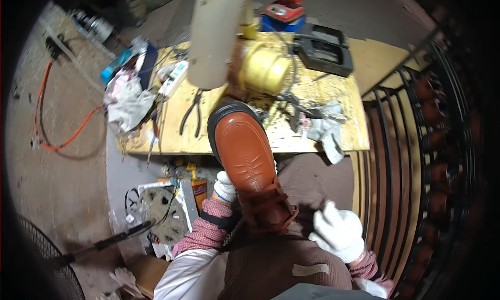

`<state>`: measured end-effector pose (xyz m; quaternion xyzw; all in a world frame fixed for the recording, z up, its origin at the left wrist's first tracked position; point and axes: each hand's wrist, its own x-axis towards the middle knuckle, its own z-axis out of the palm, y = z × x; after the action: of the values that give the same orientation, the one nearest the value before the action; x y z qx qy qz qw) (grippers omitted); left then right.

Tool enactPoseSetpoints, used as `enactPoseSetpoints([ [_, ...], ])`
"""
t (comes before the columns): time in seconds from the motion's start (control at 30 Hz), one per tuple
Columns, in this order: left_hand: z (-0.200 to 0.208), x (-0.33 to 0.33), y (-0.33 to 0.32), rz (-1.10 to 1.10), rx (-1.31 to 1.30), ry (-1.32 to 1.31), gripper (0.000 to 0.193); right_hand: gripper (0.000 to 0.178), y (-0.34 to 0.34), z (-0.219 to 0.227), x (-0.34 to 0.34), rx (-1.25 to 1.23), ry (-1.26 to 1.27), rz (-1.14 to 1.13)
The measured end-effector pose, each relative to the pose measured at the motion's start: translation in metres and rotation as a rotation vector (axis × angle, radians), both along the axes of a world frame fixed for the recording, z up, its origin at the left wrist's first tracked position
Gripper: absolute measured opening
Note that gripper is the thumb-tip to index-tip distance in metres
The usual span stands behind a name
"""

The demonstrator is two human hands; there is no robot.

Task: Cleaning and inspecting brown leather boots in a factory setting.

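A glossy brown leather lace-up shoe (244,148) with a black sole is held over my lap, toe pointing away toward the bench. Its brown laces (271,203) hang loose around the tongue. My left hand (224,187), in a white glove, grips the shoe from its left side; most of its fingers are hidden behind the shoe. To the right of the laces, my right hand (338,231), also in a white glove, is slightly blurred. Its fingers are apart, and nothing shows between them. A brown apron (281,261) covers my lap.
A wooden bench (169,136) ahead carries pliers (192,114), a power strip (173,79), rags (130,108), a yellow cylinder (266,67) and a black case (324,50). A pale pipe (217,34) rises there. A black rack (411,97) of shoes stands right; a fan (47,258), lower left.
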<state>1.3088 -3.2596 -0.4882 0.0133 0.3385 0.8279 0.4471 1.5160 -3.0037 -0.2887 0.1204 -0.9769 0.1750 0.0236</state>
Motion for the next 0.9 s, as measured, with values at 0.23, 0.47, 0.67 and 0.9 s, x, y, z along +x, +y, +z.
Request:
enactPoseSetpoints([
  [0.23,-0.002,0.013,0.101,-0.337,0.482,-0.051,0.095,0.021,0.007,0.020,0.032,-0.411,-0.026,-0.217],
  [0.47,0.184,0.073,0.169,-0.239,-0.038,0.700,0.101,0.034,0.057,0.119,0.122,0.269,0.647,-0.545],
  [0.67,0.147,0.082,0.150,-0.422,-0.183,0.540,0.100,0.041,0.195,0.191,0.148,0.683,0.465,-1.138],
  [0.9,0.145,0.077,0.135,-0.235,-0.190,0.523,0.096,0.056,0.273,0.199,0.202,0.900,0.572,-1.427],
])
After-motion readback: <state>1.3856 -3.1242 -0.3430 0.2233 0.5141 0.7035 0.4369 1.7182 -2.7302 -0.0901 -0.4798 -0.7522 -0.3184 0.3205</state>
